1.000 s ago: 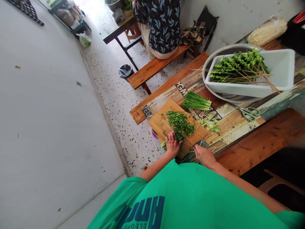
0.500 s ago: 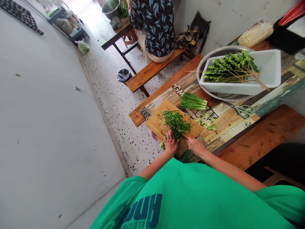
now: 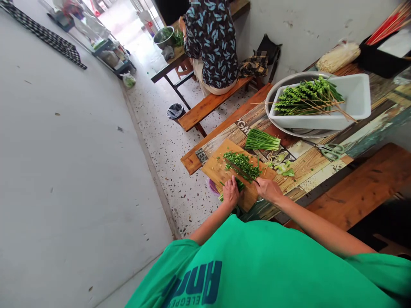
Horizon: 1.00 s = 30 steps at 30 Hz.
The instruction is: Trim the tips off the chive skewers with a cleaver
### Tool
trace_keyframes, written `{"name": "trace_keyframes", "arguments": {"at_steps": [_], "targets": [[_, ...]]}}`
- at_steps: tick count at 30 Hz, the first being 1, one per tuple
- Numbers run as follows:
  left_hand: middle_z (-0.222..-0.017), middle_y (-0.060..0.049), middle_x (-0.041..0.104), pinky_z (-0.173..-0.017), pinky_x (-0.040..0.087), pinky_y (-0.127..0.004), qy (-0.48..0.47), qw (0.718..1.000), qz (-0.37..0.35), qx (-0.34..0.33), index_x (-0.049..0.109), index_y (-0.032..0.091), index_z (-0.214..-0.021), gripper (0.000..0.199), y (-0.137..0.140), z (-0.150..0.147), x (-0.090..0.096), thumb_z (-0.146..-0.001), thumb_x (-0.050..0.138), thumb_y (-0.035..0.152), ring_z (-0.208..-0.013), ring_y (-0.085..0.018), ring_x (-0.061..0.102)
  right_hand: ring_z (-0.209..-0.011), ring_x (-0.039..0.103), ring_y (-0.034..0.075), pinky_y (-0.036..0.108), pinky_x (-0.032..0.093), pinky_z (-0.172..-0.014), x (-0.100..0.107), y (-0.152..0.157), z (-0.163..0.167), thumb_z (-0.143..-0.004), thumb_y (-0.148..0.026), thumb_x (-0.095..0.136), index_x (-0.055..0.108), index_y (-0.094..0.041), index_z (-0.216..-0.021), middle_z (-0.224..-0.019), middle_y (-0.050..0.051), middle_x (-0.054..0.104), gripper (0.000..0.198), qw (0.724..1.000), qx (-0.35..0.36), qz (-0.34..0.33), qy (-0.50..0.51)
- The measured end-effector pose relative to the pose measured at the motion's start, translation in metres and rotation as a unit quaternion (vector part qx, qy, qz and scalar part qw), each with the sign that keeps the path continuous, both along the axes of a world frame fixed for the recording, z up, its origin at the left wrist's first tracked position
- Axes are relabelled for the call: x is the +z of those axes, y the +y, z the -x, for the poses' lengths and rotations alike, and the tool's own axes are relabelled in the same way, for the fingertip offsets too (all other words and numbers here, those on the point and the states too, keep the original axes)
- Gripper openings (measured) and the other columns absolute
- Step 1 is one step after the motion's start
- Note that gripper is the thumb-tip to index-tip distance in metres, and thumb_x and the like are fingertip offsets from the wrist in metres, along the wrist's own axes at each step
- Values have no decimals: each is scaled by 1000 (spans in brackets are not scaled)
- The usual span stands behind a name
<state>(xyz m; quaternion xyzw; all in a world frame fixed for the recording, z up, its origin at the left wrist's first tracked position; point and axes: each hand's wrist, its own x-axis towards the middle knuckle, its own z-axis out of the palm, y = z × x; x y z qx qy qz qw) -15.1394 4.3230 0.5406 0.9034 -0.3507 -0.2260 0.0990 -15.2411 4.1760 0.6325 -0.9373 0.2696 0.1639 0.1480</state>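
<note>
My right hand (image 3: 269, 189) is closed round the handle of a knife (image 3: 236, 168), whose dark blade lies at the near side of a heap of chopped chives (image 3: 243, 162). My left hand (image 3: 230, 191) presses a bundle of uncut chives (image 3: 239, 185) against the wooden cutting board (image 3: 212, 166), its fingers curled over the stalks. Most of that bundle is hidden beneath the hand. Beyond the board lies another bunch of long chives (image 3: 262, 140), with pale trimmings (image 3: 284, 167) to its right.
A white tray (image 3: 356, 96) of skewered greens rests in a metal basin (image 3: 272, 114). Green-handled scissors (image 3: 332, 151) lie near the table's edge. A seated person (image 3: 213, 42) faces away on a bench (image 3: 205, 107). A lined bin (image 3: 175, 111) stands on the floor.
The knife has moved away from the bundle, across to the chopped heap, and its blade now shows. My right hand has lifted forward slightly. The whole view has shifted a little.
</note>
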Motion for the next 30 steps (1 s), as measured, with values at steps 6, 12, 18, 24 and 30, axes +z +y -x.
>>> {"name": "trace_keyframes", "arguments": {"at_steps": [6, 12, 18, 24, 30], "targets": [[-113, -19, 62, -91, 41, -40, 90, 987, 80, 110, 32, 14, -147, 91, 9, -24, 31, -68, 76, 29, -108, -34, 57, -95, 65, 24, 30, 42, -73, -8, 1, -23, -91, -42, 52, 48, -19, -133, -112, 12, 64, 48, 998, -26, 54, -21], [-78, -3, 62, -73, 48, -30, 350, 813, 333, 327, 62, 17, -102, 36, 25, -79, 77, -70, 69, 33, -78, -19, 60, -104, 61, 24, 31, 43, -83, -37, 7, -32, -91, -31, 54, 34, -16, -145, -117, 15, 58, 59, 999, 5, 40, 10], [-78, -8, 62, -63, 52, -30, 588, 608, 426, 322, 62, 12, -102, 49, 21, -104, 112, -78, 50, 52, -69, -18, 61, -108, 58, 25, 31, 43, -86, -41, 7, -31, -89, -24, 56, 40, -11, -141, -118, 16, 59, 57, 1000, 6, -4, 10], [-94, -14, 64, -72, 55, -36, 577, 592, 444, 346, 63, 10, -109, 54, -3, -92, 124, -84, 41, 53, -80, -20, 61, -96, 61, 18, 30, 45, -88, -6, 3, -27, -100, -30, 25, 65, -16, -106, -104, 11, 67, 42, 976, 28, -167, -139], [-102, -19, 65, -85, 54, -49, 560, 646, 399, 332, 64, 15, -96, 55, -35, -82, 125, -89, 28, 56, -98, -28, 63, -97, 64, 20, 34, 49, -87, 28, 18, 0, -93, -41, 43, 67, -18, -110, -105, 10, 71, 38, 923, 50, -272, -266]]}}
